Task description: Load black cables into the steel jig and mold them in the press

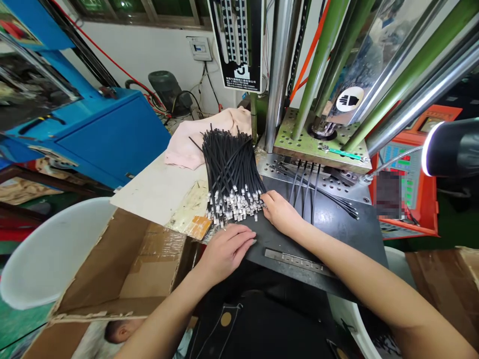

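A thick bundle of short black cables [230,169] with silver metal connector ends lies on the work surface, fanned towards me. My right hand [279,212] rests at the bundle's connector ends, fingers curled against them; whether it pinches one is hidden. My left hand [226,249] lies flat on the black plate [337,224] just below the connectors, fingers stretched out and holding nothing. Several black cables [305,187] run from the plate into the green machine block [299,144].
An open cardboard box [127,269] stands at the lower left beside a white tub [48,249]. A pink cloth [198,137] lies behind the bundle. Steel and green columns [280,65] rise above the block. An orange control panel [407,174] and lamp [449,147] sit right.
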### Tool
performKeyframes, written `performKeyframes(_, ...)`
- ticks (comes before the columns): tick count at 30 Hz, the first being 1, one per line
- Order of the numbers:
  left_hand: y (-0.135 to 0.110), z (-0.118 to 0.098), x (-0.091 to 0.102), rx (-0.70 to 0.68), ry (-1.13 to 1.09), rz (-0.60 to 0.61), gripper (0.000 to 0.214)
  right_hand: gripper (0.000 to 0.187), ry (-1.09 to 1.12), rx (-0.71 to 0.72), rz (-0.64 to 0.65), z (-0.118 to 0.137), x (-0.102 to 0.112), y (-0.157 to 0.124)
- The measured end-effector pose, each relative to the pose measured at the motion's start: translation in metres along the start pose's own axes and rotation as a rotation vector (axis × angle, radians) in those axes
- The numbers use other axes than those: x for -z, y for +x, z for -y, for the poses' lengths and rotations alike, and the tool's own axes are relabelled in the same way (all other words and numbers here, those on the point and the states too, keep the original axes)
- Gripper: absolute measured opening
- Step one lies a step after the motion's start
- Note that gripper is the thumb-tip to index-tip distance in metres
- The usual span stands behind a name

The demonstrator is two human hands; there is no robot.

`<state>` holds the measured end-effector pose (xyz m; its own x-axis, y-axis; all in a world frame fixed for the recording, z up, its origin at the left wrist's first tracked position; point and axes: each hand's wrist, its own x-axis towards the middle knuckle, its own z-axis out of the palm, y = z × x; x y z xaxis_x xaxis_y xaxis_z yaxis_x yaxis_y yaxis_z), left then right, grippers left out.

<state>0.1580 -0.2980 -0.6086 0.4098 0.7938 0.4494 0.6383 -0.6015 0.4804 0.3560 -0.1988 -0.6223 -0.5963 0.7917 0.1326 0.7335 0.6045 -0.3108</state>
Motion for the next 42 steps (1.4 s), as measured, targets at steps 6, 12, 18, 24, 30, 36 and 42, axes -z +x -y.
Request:
performKeyframes(6, -0.004, -0.006, -0.008, 0.014, -0.064, 0.014, 0.016, 0.021, -0.155, 0.073, 0.029, 0.005, 0.003, 0.001)
performKeyframes(12, 0.008, -0.018, -0.006, 0.261, -0.436, 0.070, 0.018, 0.016, 0.435, -0.161, -0.230, -0.013, 0.021, -0.017)
performKeyframes(18, 0.046, -0.040, -0.033, 0.975, -1.562, 0.117, 0.040, 0.034, 1.456, -0.671, -0.395, 0.008, 0.029, -0.088)
performKeyframes(24, 0.066, -0.048, -0.064, 1.091, -1.583, -0.073, 0.036, 0.043, 1.658, -0.744, -0.121, 0.020, 0.050, -0.106)
performKeyframes(30, 0.059, -0.038, -0.060, 1.015, -1.395, -0.019, 0.040, 0.046, 1.296, -0.690, 0.218, -0.004, 0.065, -0.071)
performKeyframes(36, 0.052, -0.034, -0.054, 1.040, -1.334, 0.063, 0.043, 0.041, 1.256, -0.703, 0.422, -0.021, 0.060, -0.058)
performKeyframes(42, 0.053, -0.040, -0.051, 1.078, -1.288, 0.095, 0.022, 0.014, 0.614, -0.498, 0.323, -0.009, 0.083, -0.073)
